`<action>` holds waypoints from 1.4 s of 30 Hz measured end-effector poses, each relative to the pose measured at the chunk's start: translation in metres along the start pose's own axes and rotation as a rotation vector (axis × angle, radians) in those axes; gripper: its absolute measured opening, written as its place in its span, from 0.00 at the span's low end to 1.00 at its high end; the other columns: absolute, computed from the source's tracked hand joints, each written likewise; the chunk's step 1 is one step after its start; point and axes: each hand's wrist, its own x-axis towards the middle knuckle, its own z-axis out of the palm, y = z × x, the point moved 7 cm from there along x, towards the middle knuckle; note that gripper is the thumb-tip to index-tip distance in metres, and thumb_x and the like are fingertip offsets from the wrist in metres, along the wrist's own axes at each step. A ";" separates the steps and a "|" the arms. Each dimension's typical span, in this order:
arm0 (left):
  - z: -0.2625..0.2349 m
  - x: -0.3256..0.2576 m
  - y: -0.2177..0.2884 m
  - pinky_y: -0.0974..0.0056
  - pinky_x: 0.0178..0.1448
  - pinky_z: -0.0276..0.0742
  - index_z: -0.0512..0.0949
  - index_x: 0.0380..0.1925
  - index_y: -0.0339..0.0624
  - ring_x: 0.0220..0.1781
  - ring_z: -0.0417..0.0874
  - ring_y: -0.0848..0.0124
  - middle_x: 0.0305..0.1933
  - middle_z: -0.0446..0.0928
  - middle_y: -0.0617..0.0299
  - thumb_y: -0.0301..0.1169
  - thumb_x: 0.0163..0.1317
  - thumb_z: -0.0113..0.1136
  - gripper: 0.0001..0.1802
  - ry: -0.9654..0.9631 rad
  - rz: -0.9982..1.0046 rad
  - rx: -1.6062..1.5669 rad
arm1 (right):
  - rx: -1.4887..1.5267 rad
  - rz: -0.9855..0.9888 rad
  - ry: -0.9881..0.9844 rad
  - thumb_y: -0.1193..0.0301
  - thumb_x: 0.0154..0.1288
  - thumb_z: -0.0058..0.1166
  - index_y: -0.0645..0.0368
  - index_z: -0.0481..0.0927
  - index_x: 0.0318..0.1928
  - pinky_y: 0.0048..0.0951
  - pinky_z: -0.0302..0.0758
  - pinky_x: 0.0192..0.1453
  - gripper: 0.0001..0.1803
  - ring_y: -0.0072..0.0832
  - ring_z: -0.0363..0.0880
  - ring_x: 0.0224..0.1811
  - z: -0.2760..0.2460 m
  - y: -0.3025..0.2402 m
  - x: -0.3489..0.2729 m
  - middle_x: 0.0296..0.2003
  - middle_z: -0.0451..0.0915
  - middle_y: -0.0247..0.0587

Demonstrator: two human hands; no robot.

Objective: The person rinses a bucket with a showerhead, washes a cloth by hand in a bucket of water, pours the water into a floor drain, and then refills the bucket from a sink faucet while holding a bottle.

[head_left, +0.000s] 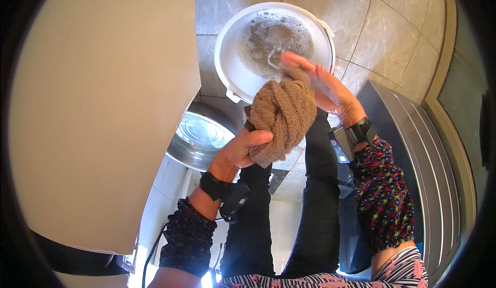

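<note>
A brown terry towel, bunched and twisted, is gripped in my left hand, whose thumb lies across its near side. At the towel's far right end is my right hand, partly smeared by motion, with its fingers stretched out toward the left. Whether its palm touches the cloth I cannot tell. Beyond the towel a white basin stands on the floor, holding cloudy, sudsy water. Water streaks show in the air by my right fingertips.
A shiny metal basin sits left of my legs. A large pale panel fills the left side. On the right stands a dark ridged unit beside a curved-looking frame. Grey tiles cover the floor.
</note>
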 end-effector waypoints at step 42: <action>-0.046 -0.007 0.039 0.67 0.33 0.78 0.61 0.54 0.36 0.37 0.79 0.70 0.43 0.74 0.57 0.37 0.53 0.61 0.32 0.561 0.306 0.539 | -1.602 -0.752 1.047 0.66 0.43 0.67 0.57 0.67 0.55 0.37 0.62 0.60 0.36 0.43 0.68 0.53 -0.046 -0.060 -0.036 0.50 0.70 0.49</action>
